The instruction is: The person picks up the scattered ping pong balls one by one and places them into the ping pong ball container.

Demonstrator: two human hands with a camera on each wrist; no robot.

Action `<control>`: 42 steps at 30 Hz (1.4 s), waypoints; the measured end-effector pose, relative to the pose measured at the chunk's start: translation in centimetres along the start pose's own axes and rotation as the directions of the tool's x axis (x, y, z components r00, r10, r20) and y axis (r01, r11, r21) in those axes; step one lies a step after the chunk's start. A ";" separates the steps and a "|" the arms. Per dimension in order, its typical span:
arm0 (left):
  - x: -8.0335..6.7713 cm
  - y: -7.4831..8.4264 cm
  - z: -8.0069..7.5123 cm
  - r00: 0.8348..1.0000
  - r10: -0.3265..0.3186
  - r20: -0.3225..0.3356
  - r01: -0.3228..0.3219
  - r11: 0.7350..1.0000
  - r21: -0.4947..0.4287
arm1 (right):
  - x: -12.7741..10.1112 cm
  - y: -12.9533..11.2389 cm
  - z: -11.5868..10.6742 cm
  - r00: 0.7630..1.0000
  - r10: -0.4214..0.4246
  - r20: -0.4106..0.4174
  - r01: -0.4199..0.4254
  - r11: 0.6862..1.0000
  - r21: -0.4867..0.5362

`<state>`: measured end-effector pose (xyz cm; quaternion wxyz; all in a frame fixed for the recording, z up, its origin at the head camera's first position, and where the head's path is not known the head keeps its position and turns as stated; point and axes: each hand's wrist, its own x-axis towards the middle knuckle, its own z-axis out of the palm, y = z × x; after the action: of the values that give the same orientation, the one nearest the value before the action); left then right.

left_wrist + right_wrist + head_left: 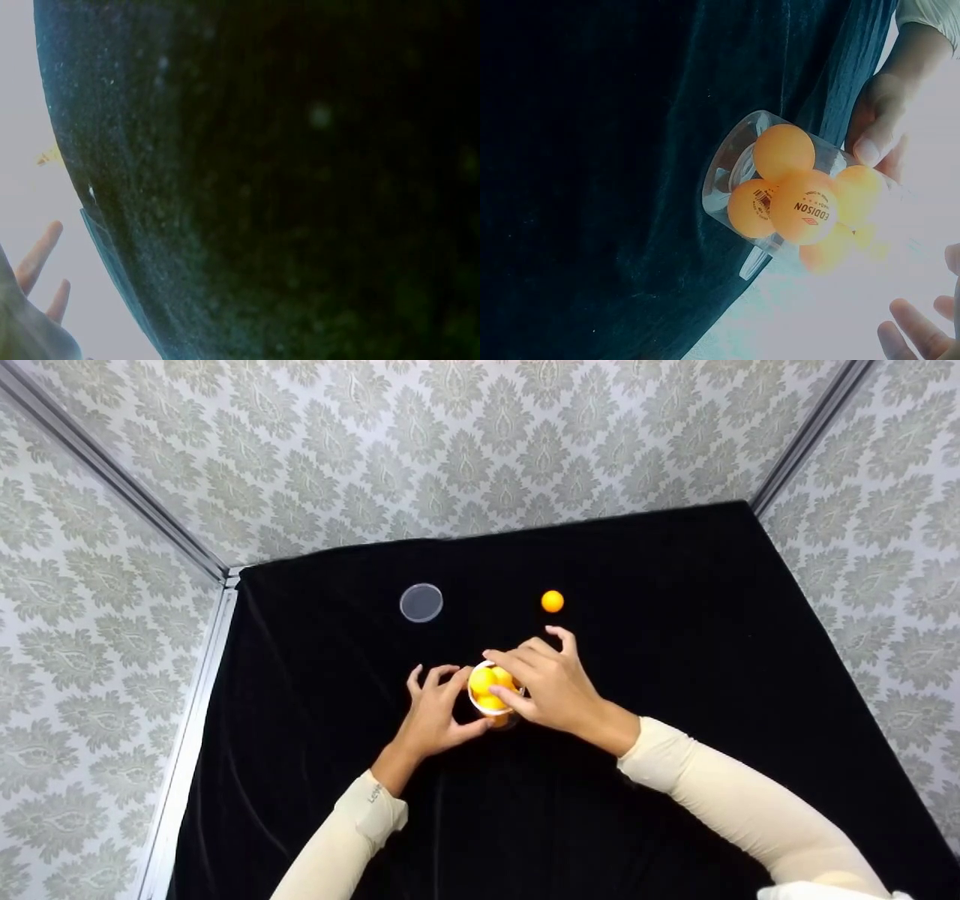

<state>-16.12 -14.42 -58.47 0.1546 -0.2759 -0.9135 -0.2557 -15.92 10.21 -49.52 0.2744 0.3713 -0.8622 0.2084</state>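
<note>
A clear plastic jar (724, 169) with a white-looking rim holds several orange table tennis balls (804, 206); one is printed "EDDISON". My left hand (433, 716) grips the jar from the left, thumb on its near side and index finger by the rim. My right hand (559, 686) is over the jar's mouth from the right. Its index fingertip lies at the far rim, and its thumb overlaps the balls inside. In the right wrist view its spread fingers (919, 330) show beyond the mouth, where glare washes out detail.
A loose orange ball (552, 601) lies on the black cloth (675, 660) beyond my right hand. Farther left lies a clear round lid (421, 603). Patterned walls (465, 450) and metal frame bars enclose the table. Dark cloth fills most of the left wrist view.
</note>
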 end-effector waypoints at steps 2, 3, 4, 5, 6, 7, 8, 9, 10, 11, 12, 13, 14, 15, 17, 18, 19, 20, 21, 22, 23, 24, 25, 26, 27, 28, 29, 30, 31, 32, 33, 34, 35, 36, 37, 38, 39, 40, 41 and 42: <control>0.0 0.0 0.0 1.000 -0.004 0.003 0.004 1.000 -0.002 | 0.0 0.0 0.1 1.000 0.000 -0.002 0.000 1.000 0.000; 0.0 0.0 0.0 1.000 -0.005 0.004 0.005 1.000 -0.005 | 0.0 0.0 0.1 1.000 -0.001 -0.002 0.001 1.000 -0.001; 0.0 0.0 0.0 1.000 -0.005 0.003 0.005 1.000 -0.005 | 0.0 0.0 0.1 1.000 -0.002 -0.003 0.002 1.000 -0.002; 0.0 0.0 0.0 1.000 -0.005 0.004 0.005 1.000 -0.004 | 0.0 0.0 0.1 1.000 -0.002 -0.003 0.002 1.000 -0.002; -0.1 0.0 0.0 1.000 -0.005 0.004 0.005 1.000 -0.005 | 0.0 0.0 0.1 1.000 -0.001 -0.003 0.001 1.000 -0.002; -0.1 0.0 0.0 1.000 -0.005 0.005 0.005 1.000 -0.007 | 0.0 0.0 0.1 1.000 0.000 -0.004 0.000 1.000 -0.004; -0.1 0.0 0.0 1.000 -0.005 0.006 0.005 1.000 -0.007 | 0.0 0.0 0.1 1.000 0.000 -0.003 0.000 1.000 -0.005; -0.1 0.0 0.0 1.000 -0.004 0.005 0.004 1.000 -0.006 | 0.0 0.1 0.1 1.000 0.001 -0.003 -0.001 1.000 -0.005; -0.1 0.0 0.0 1.000 -0.003 0.004 0.003 1.000 -0.005 | 0.0 0.1 0.1 1.000 0.002 -0.003 -0.002 1.000 -0.007; -0.1 0.0 -0.1 1.000 -0.004 0.005 0.004 1.000 -0.006 | 0.0 0.1 0.1 1.000 0.003 -0.002 -0.003 1.000 -0.009; -0.1 0.0 -0.1 1.000 -0.002 0.003 0.002 1.000 -0.006 | 0.0 0.1 0.1 1.000 0.004 -0.002 -0.004 1.000 -0.010; -0.1 0.0 -0.1 1.000 -0.001 0.001 0.001 1.000 -0.006 | 0.0 0.1 0.1 1.000 0.004 0.000 -0.004 1.000 -0.013; -0.1 0.0 -0.1 1.000 0.002 -0.002 -0.002 1.000 -0.006 | 0.0 0.1 0.2 1.000 0.003 0.000 -0.003 1.000 -0.015; -0.1 0.0 0.0 1.000 0.003 -0.004 -0.003 1.000 -0.005 | 0.0 0.2 0.2 1.000 0.001 -0.001 -0.001 1.000 -0.016; -0.1 0.0 0.0 1.000 0.003 -0.006 -0.003 1.000 -0.005 | 0.0 0.2 0.2 1.000 0.000 -0.001 0.000 1.000 -0.017; -0.1 0.0 0.0 1.000 0.003 -0.006 -0.003 1.000 -0.004 | 0.0 0.2 0.2 1.000 0.000 -0.004 0.000 1.000 -0.013; -0.1 0.0 0.0 1.000 0.002 -0.006 -0.002 1.000 -0.004 | 0.0 0.3 0.2 1.000 -0.001 -0.006 0.001 1.000 -0.009; -0.1 -0.1 0.0 1.000 0.003 -0.007 -0.003 1.000 -0.002 | 0.0 0.3 0.2 1.000 0.000 -0.008 0.000 1.000 -0.006; -0.1 0.0 0.0 1.000 0.000 -0.004 0.000 1.000 0.003 | 0.0 0.4 0.2 1.000 -0.002 -0.012 0.002 1.000 -0.005; -0.1 0.0 0.0 1.000 -0.002 -0.002 0.002 1.000 0.005 | 0.1 0.4 0.2 1.000 -0.001 -0.013 0.001 1.000 -0.005; 0.0 0.0 0.0 1.000 -0.003 -0.001 0.003 1.000 0.007 | 0.1 0.5 0.2 1.000 0.000 -0.016 -0.001 1.000 -0.004; 0.0 0.0 -0.1 1.000 -0.006 0.002 0.006 1.000 0.009 | 0.1 0.6 0.2 1.000 0.001 -0.020 -0.001 1.000 -0.005; 0.0 0.0 -0.1 1.000 -0.007 0.003 0.007 1.000 0.011 | 0.1 0.7 0.2 1.000 0.004 -0.023 -0.004 1.000 -0.008; 0.0 0.0 -0.1 1.000 -0.008 0.005 0.008 1.000 0.011 | 0.2 0.9 0.2 1.000 0.006 -0.029 -0.007 1.000 -0.013; 0.0 0.0 -0.1 1.000 -0.011 0.008 0.011 1.000 0.012 | 0.2 1.0 0.2 0.999 0.010 -0.036 -0.011 1.000 -0.016; 0.0 0.0 -0.1 1.000 -0.012 0.008 0.011 1.000 0.012 | 0.3 1.1 0.1 0.999 0.017 -0.041 -0.018 1.000 -0.017; 0.0 0.0 0.0 1.000 -0.010 0.006 0.010 1.000 0.012 | 0.4 1.3 0.1 0.999 0.023 -0.047 -0.024 1.000 -0.018; 0.0 0.0 0.0 1.000 -0.010 0.006 0.010 1.000 0.010 | 0.4 1.4 0.1 0.998 0.028 -0.054 -0.029 0.999 -0.021; 0.0 0.0 0.0 1.000 -0.010 0.005 0.010 1.000 0.007 | 0.5 1.6 0.0 0.998 0.033 -0.059 -0.034 0.999 -0.025; 0.0 0.0 0.0 1.000 -0.009 0.006 0.009 1.000 0.004 | 0.6 1.8 -0.1 0.997 0.039 -0.062 -0.041 0.999 -0.030; 0.0 -0.1 0.0 1.000 -0.009 0.006 0.009 1.000 0.002 | 0.7 1.9 -0.2 0.997 0.046 -0.063 -0.048 0.998 -0.031; 0.0 -0.1 0.1 1.000 -0.009 0.006 0.009 1.000 0.000 | 0.8 2.1 -0.3 0.997 0.051 -0.062 -0.053 0.998 -0.037; 0.0 0.0 0.1 1.000 -0.009 0.007 0.009 1.000 -0.001 | 0.8 2.3 -0.4 0.997 0.058 -0.060 -0.060 0.997 -0.042; 0.0 0.0 0.1 1.000 -0.011 0.010 0.011 1.000 -0.002 | 0.9 2.4 -0.5 0.996 0.065 -0.057 -0.067 0.997 -0.046; 0.0 0.0 0.1 1.000 -0.012 0.012 0.012 1.000 -0.001 | 1.0 2.6 -0.6 0.996 0.073 -0.051 -0.076 0.996 -0.050; 0.0 0.0 0.1 1.000 -0.012 0.012 0.012 1.000 0.002 | 1.1 2.8 -0.7 0.996 0.081 -0.046 -0.084 0.995 -0.057; 0.0 0.0 0.1 1.000 -0.013 0.013 0.013 1.000 0.004 | 1.1 3.0 -0.7 0.995 0.088 -0.042 -0.090 0.994 -0.061; 0.0 0.0 0.1 1.000 -0.014 0.012 0.014 1.000 0.007 | 1.2 3.1 -0.8 0.995 0.094 -0.038 -0.097 0.993 -0.068; 0.0 0.0 0.1 1.000 -0.014 0.011 0.014 1.000 0.009 | 1.3 3.4 -0.8 0.994 0.101 -0.036 -0.104 0.992 -0.071; 0.0 0.0 0.1 1.000 -0.014 0.012 0.014 1.000 0.009 | 1.3 3.6 -0.8 0.994 0.107 -0.036 -0.110 0.991 -0.076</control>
<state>-16.09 -14.38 -58.55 0.1485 -0.2704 -0.9174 -0.2513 -19.12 12.27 -48.66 0.2906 0.3096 -0.8841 0.1951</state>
